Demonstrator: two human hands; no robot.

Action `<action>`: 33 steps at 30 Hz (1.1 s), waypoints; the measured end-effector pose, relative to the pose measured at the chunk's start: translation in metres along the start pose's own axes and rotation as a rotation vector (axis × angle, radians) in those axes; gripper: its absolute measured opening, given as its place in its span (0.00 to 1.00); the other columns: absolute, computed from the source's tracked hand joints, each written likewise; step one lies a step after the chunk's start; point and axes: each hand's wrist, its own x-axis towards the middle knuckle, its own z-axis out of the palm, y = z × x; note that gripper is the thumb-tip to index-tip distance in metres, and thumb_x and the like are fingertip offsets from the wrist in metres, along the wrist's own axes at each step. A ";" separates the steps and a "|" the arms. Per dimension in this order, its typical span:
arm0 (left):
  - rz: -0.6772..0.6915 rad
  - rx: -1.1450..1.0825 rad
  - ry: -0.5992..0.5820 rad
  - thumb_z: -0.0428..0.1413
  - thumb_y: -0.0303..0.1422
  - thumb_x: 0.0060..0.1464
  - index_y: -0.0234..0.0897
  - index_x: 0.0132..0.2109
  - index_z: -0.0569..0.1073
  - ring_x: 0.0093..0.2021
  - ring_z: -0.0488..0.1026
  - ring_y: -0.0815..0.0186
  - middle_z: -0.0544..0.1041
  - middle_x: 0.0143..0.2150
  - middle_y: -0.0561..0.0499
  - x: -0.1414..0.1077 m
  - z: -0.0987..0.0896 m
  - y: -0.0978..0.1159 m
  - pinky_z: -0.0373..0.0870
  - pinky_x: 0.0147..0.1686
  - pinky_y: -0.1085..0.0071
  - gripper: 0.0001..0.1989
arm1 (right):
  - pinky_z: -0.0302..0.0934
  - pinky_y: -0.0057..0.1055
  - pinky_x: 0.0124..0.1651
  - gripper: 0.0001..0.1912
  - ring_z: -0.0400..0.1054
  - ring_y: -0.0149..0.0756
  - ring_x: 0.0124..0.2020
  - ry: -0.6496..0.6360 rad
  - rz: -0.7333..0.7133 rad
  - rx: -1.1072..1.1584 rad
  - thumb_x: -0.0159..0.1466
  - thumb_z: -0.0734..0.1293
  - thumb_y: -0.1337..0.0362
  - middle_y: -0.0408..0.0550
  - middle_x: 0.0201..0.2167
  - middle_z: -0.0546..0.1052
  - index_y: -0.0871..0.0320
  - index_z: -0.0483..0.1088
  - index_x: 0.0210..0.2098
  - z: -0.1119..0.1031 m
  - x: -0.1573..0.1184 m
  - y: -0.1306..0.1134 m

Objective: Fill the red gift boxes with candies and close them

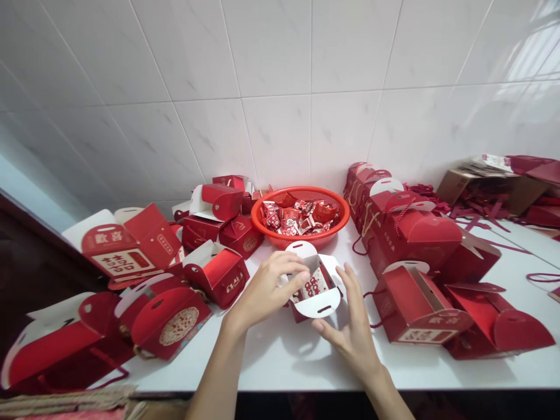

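A small red gift box [324, 307] with a white inside stands in front of me, its top flaps spread apart. Inside it lies a white packet with red characters [315, 284]. My left hand [272, 284] is at the box's left side, fingers stretched out and thumb over the opening; its fingertips partly cover the left flap. On the right side, my right hand [353, 326] is open, fingers spread around the box's right flap and near corner. Behind the box sits an orange-red plastic basket [301, 238] full of red and white wrapped packets [291, 219].
Red gift boxes [219, 274] crowd the left of the white table [280, 373]. More red boxes [415, 309] with cord handles line the right. Farther right are a brown carton [455, 184] and purple-red ribbons [485, 224]. A tiled wall [280, 134] rises behind.
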 end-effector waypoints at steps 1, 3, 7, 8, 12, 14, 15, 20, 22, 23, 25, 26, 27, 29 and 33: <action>-0.008 -0.018 0.042 0.57 0.39 0.63 0.43 0.44 0.82 0.59 0.72 0.54 0.80 0.54 0.46 -0.002 0.001 -0.002 0.68 0.60 0.56 0.11 | 0.57 0.58 0.66 0.47 0.47 0.59 0.74 0.024 0.026 0.003 0.63 0.69 0.41 0.57 0.75 0.48 0.47 0.47 0.73 0.000 0.000 0.000; -0.034 -0.039 0.120 0.57 0.40 0.63 0.44 0.49 0.81 0.64 0.69 0.54 0.74 0.62 0.46 -0.006 0.004 -0.006 0.67 0.63 0.56 0.13 | 0.58 0.59 0.66 0.46 0.46 0.60 0.74 0.072 0.070 0.008 0.64 0.69 0.42 0.57 0.75 0.46 0.47 0.47 0.73 0.000 -0.001 -0.001; -0.080 -0.056 0.296 0.60 0.42 0.60 0.45 0.59 0.74 0.68 0.65 0.53 0.68 0.67 0.45 -0.018 0.011 -0.015 0.63 0.65 0.54 0.21 | 0.58 0.56 0.67 0.45 0.52 0.57 0.72 0.110 0.071 0.088 0.65 0.69 0.44 0.58 0.73 0.53 0.49 0.46 0.73 0.000 -0.002 -0.001; -0.082 -0.084 0.335 0.61 0.42 0.58 0.44 0.61 0.72 0.68 0.64 0.52 0.67 0.67 0.44 -0.021 0.014 -0.017 0.64 0.65 0.54 0.24 | 0.60 0.55 0.66 0.46 0.55 0.56 0.71 0.101 0.057 0.112 0.65 0.69 0.44 0.58 0.72 0.56 0.50 0.46 0.74 0.000 -0.002 -0.002; -0.074 -0.342 0.311 0.63 0.42 0.57 0.47 0.68 0.61 0.67 0.66 0.52 0.64 0.70 0.42 -0.032 0.023 -0.019 0.69 0.62 0.58 0.35 | 0.62 0.51 0.66 0.46 0.59 0.54 0.69 0.055 -0.014 0.142 0.65 0.70 0.45 0.57 0.71 0.58 0.50 0.45 0.74 0.000 -0.003 -0.003; -0.067 -0.459 0.256 0.60 0.41 0.60 0.49 0.70 0.57 0.69 0.64 0.53 0.62 0.71 0.43 -0.034 0.027 -0.019 0.68 0.62 0.58 0.35 | 0.60 0.50 0.67 0.45 0.58 0.52 0.70 0.021 -0.052 0.154 0.66 0.69 0.46 0.56 0.71 0.59 0.50 0.45 0.74 -0.002 -0.002 -0.005; -0.068 -0.492 0.245 0.58 0.41 0.62 0.49 0.70 0.57 0.69 0.63 0.53 0.62 0.72 0.44 -0.035 0.029 -0.019 0.66 0.64 0.57 0.33 | 0.60 0.50 0.67 0.45 0.58 0.52 0.70 0.005 -0.068 0.156 0.66 0.69 0.46 0.56 0.71 0.60 0.50 0.45 0.74 -0.003 -0.002 -0.006; -0.110 -0.470 0.277 0.51 0.39 0.68 0.47 0.68 0.62 0.70 0.61 0.57 0.65 0.71 0.46 -0.032 0.036 -0.017 0.57 0.69 0.56 0.24 | 0.61 0.49 0.67 0.39 0.61 0.51 0.68 -0.019 -0.099 0.113 0.67 0.68 0.46 0.56 0.67 0.65 0.52 0.53 0.70 -0.005 0.003 -0.009; -0.111 -0.432 0.279 0.53 0.39 0.67 0.47 0.67 0.63 0.69 0.63 0.58 0.67 0.69 0.46 -0.030 0.038 -0.014 0.59 0.69 0.58 0.24 | 0.62 0.50 0.66 0.37 0.63 0.51 0.66 -0.018 -0.104 0.104 0.67 0.68 0.46 0.57 0.65 0.67 0.52 0.55 0.69 -0.005 0.003 -0.009; -0.110 -0.408 0.278 0.55 0.40 0.66 0.47 0.67 0.63 0.68 0.65 0.58 0.68 0.69 0.46 -0.028 0.040 -0.013 0.62 0.67 0.58 0.25 | 0.62 0.50 0.65 0.36 0.64 0.51 0.65 -0.019 -0.106 0.100 0.67 0.68 0.46 0.57 0.64 0.67 0.52 0.55 0.69 -0.005 0.003 -0.009; -0.094 -0.327 0.289 0.58 0.39 0.63 0.47 0.66 0.64 0.67 0.67 0.57 0.69 0.67 0.46 -0.026 0.044 -0.012 0.65 0.65 0.58 0.26 | 0.63 0.49 0.64 0.35 0.65 0.50 0.64 -0.021 -0.116 0.094 0.68 0.67 0.46 0.56 0.63 0.68 0.51 0.56 0.68 -0.005 0.002 -0.008; -0.083 -0.271 0.303 0.59 0.39 0.62 0.47 0.65 0.65 0.66 0.67 0.56 0.69 0.67 0.45 -0.025 0.047 -0.011 0.65 0.65 0.57 0.26 | 0.63 0.48 0.64 0.34 0.65 0.49 0.64 -0.023 -0.121 0.093 0.68 0.67 0.47 0.56 0.63 0.69 0.51 0.56 0.68 -0.004 0.002 -0.007; -0.071 -0.212 0.317 0.60 0.38 0.61 0.46 0.64 0.67 0.67 0.67 0.55 0.68 0.68 0.44 -0.025 0.049 -0.011 0.65 0.65 0.56 0.25 | 0.63 0.48 0.64 0.33 0.65 0.49 0.64 -0.023 -0.128 0.092 0.69 0.66 0.47 0.55 0.62 0.69 0.51 0.56 0.68 -0.004 0.001 -0.007; -0.059 -0.113 0.340 0.61 0.35 0.60 0.46 0.61 0.70 0.68 0.65 0.53 0.66 0.69 0.44 -0.025 0.054 -0.012 0.65 0.65 0.55 0.23 | 0.63 0.47 0.64 0.33 0.64 0.48 0.64 -0.021 -0.135 0.091 0.69 0.66 0.48 0.55 0.62 0.69 0.50 0.56 0.68 -0.003 0.001 -0.006; -0.058 -0.070 0.416 0.61 0.31 0.57 0.46 0.61 0.70 0.69 0.64 0.53 0.64 0.69 0.44 -0.024 0.056 -0.016 0.64 0.65 0.54 0.25 | 0.63 0.46 0.64 0.31 0.64 0.47 0.64 -0.022 -0.144 0.090 0.70 0.65 0.48 0.54 0.62 0.69 0.50 0.57 0.67 -0.003 0.002 -0.006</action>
